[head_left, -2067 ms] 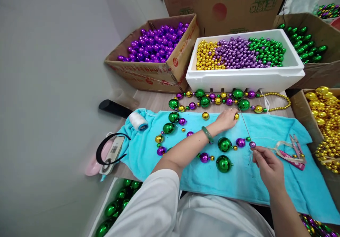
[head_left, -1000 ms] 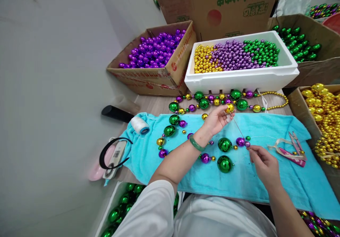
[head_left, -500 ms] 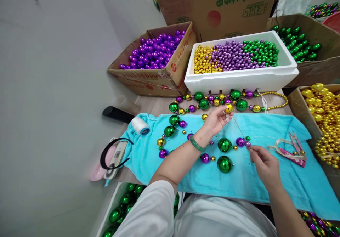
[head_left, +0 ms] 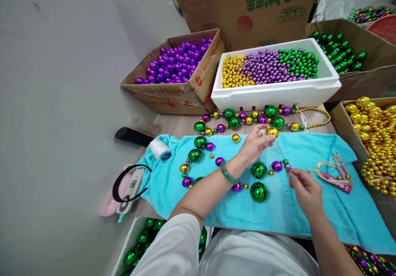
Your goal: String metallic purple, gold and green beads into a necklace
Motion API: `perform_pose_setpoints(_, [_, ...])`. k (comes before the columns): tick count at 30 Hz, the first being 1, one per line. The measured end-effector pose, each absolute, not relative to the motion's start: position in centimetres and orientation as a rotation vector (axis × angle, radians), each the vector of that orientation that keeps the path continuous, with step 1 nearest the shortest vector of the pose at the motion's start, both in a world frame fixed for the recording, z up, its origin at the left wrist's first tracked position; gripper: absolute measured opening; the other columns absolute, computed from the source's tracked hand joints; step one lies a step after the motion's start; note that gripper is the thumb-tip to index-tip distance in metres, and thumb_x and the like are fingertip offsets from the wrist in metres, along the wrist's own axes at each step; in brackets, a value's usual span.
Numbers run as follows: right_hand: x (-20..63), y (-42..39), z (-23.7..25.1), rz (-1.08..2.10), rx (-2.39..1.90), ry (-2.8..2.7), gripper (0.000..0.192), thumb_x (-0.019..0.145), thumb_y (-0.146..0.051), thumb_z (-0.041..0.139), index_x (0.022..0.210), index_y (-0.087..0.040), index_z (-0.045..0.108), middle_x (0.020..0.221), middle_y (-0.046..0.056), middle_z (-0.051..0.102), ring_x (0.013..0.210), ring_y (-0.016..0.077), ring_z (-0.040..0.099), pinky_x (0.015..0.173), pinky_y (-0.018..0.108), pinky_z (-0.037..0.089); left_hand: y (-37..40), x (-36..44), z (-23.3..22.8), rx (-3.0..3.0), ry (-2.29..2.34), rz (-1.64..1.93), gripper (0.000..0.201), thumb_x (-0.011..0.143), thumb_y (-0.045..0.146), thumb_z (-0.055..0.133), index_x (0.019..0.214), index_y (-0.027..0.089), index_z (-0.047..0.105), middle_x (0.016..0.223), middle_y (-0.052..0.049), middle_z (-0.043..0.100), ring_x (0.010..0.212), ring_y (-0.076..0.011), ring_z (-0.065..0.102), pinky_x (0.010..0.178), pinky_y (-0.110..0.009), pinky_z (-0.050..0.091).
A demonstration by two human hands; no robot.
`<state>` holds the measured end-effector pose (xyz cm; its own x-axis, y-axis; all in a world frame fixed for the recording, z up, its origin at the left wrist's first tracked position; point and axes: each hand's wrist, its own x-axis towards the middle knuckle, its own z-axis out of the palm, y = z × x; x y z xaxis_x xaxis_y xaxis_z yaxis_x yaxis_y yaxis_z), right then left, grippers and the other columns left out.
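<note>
Just above frame centre, the left hand [head_left: 253,144] pinches a gold bead [head_left: 272,132] at the needle [head_left: 280,149] tip; its long axis slants down-right to the right hand [head_left: 305,191], apparently pinching the strand [head_left: 258,170].

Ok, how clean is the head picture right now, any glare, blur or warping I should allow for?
Head view: even, soft light with faint shadows on the turquoise towel; bright glints on the gold bead in the left hand and on the large green beads. The needle above the right hand is thin and faint. Wide-angle bending at the edges; the pink object at the left edge is smeared.
</note>
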<state>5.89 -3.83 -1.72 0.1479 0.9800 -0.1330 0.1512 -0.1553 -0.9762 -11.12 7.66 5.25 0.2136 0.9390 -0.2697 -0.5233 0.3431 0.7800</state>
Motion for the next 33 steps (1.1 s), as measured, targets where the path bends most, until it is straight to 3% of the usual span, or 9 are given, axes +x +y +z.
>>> perform_pose_setpoints(12, [7.2,-2.8,-2.7,1.076,-1.451,-1.111,0.025,0.084,-0.039,0.062,0.091,-0.017,0.067,0.063,-0.001,0.055,0.056,0.0112,0.05,0.053,0.024,0.041,7.5,-9.2,4.3,0.85,0.874,0.99,0.049,0.06,0.022,0.081,0.101,0.017,0.055,0.091,-0.001,0.062,0.078,-0.0095,0.058,0.077,-0.025,0.044])
perform_pose_setpoints(16, [7.2,-2.1,-2.6,1.052,-1.405,-1.091,0.024,0.085,-0.039,0.06,0.089,-0.016,0.066,0.061,-0.001,0.054,0.055,0.0111,0.049,0.051,0.023,0.04,8.6,-9.9,5.7,1.39,0.858,0.457,0.056,0.062,0.025,0.08,0.113,0.018,0.058,0.11,-0.007,0.064,0.083,-0.0137,0.061,0.076,-0.027,0.047])
perform_pose_setpoints(19, [7.6,-2.0,-2.8,1.003,-1.386,-1.115,0.024,0.086,-0.039,0.058,0.087,-0.016,0.066,0.062,-0.001,0.054,0.056,0.0114,0.05,0.052,0.023,0.041,12.5,-10.7,8.7,1.986,1.014,0.118,0.038,0.07,0.022,0.071,0.108,0.017,0.066,0.105,-0.008,0.069,0.087,-0.0193,0.064,0.08,-0.032,0.048])
perform_pose_setpoints(21, [7.7,-2.1,-3.2,1.001,-1.37,-1.126,0.024,0.087,-0.039,0.058,0.086,-0.016,0.066,0.062,0.0,0.054,0.057,0.0116,0.05,0.052,0.022,0.042,16.6,-10.1,10.8,2.276,1.276,0.224,0.025,0.079,0.019,0.059,0.101,0.014,0.07,0.102,-0.011,0.07,0.093,-0.0228,0.064,0.087,-0.035,0.046])
perform_pose_setpoints(25, [7.3,-2.5,-3.9,1.074,-1.327,-1.134,0.025,0.087,-0.039,0.057,0.089,-0.016,0.066,0.061,-0.001,0.054,0.056,0.0116,0.051,0.051,0.022,0.042,26.1,-6.0,13.1,2.505,1.468,0.511,0.028,0.086,0.019,0.049,0.103,0.014,0.071,0.107,-0.011,0.07,0.102,-0.0214,0.062,0.093,-0.034,0.045])
perform_pose_setpoints(33, [7.5,-2.5,-4.4,1.061,-1.329,-1.168,0.021,0.089,-0.035,0.055,0.086,-0.016,0.066,0.061,0.0,0.054,0.056,0.0119,0.052,0.052,0.021,0.044,37.6,2.9,10.5,2.553,1.578,0.279,0.031,0.085,0.011,0.048,0.106,0.011,0.07,0.113,-0.017,0.067,0.109,-0.0249,0.061,0.096,-0.036,0.045])
